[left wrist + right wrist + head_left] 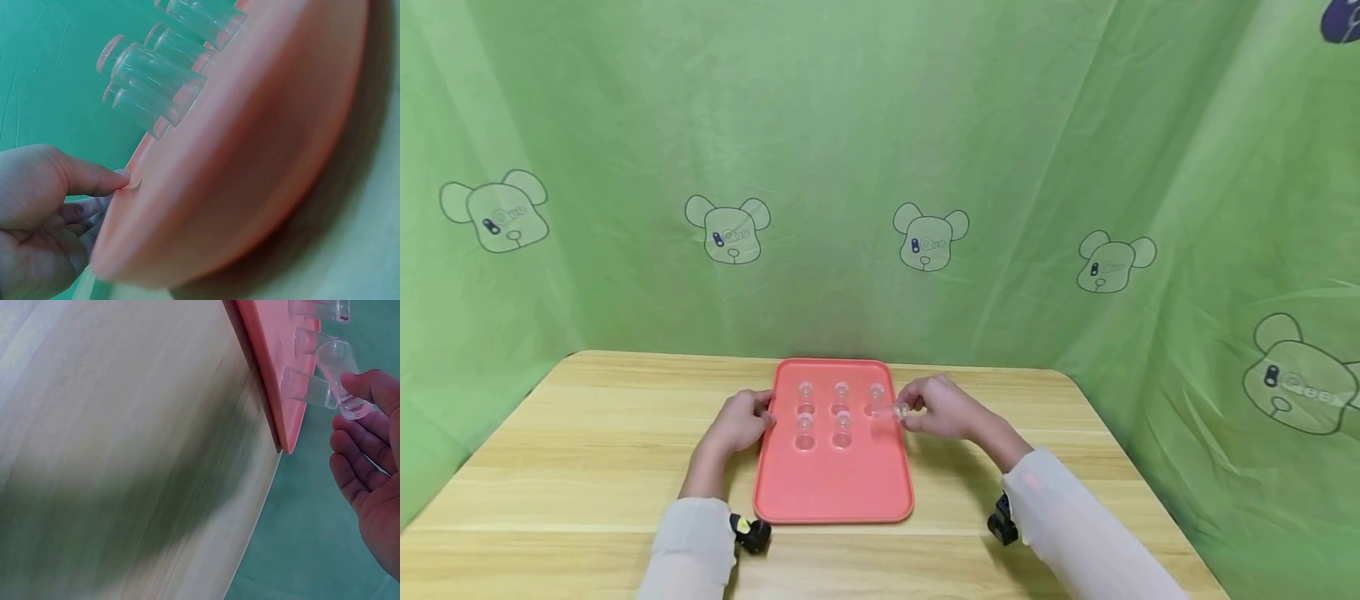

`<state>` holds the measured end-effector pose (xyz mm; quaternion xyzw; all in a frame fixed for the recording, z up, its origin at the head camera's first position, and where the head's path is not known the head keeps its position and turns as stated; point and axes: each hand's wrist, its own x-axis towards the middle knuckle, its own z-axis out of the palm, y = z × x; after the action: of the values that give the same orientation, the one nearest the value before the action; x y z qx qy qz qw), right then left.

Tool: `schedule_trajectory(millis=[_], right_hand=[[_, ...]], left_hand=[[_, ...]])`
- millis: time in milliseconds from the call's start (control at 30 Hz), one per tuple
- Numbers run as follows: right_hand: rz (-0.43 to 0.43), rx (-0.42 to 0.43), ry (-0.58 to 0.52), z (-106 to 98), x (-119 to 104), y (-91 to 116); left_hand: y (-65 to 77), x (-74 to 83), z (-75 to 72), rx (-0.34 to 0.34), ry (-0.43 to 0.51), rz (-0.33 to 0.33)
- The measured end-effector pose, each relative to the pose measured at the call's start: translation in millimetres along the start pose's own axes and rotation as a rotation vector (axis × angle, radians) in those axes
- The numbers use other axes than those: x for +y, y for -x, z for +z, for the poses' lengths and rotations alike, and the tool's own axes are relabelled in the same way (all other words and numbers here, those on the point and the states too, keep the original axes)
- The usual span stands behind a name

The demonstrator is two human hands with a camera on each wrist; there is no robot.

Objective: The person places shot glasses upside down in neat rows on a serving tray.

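Note:
A pink rectangular tray (833, 492) lies on the table with several small clear bottles (805, 433) standing on it, three in the back row and two in front. My left hand (737, 421) grips the tray's left edge; in the left wrist view the thumb presses the rim (128, 187) and the other fingers are partly hidden behind it. Over the tray's right edge, my right hand (943, 407) pinches another clear bottle (340, 369) between thumb and fingers. That bottle is tilted on its side, close to the back right standing bottle (877, 398).
The wooden table (602, 467) extends on both sides of the tray. A green curtain (827, 125) printed with bear heads hangs behind and beside it. Black wrist cameras (1003, 521) sit at both sleeves.

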<state>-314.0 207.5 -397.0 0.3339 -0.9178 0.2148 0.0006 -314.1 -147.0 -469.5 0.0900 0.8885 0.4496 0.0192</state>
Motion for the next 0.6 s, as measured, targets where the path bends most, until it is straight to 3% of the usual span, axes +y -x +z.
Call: schedule_trajectory(millis=[200, 600], right_hand=[[-0.056, 0.019, 0.01, 3, -4, -1], [-0.04, 0.065, -0.036, 19, -12, -4]], left_hand=[[-0.6, -0.3, 0.5, 0.003, -0.012, 0.013], [-0.8, -0.4, 0.2, 0.002, 0.006, 0.003]])
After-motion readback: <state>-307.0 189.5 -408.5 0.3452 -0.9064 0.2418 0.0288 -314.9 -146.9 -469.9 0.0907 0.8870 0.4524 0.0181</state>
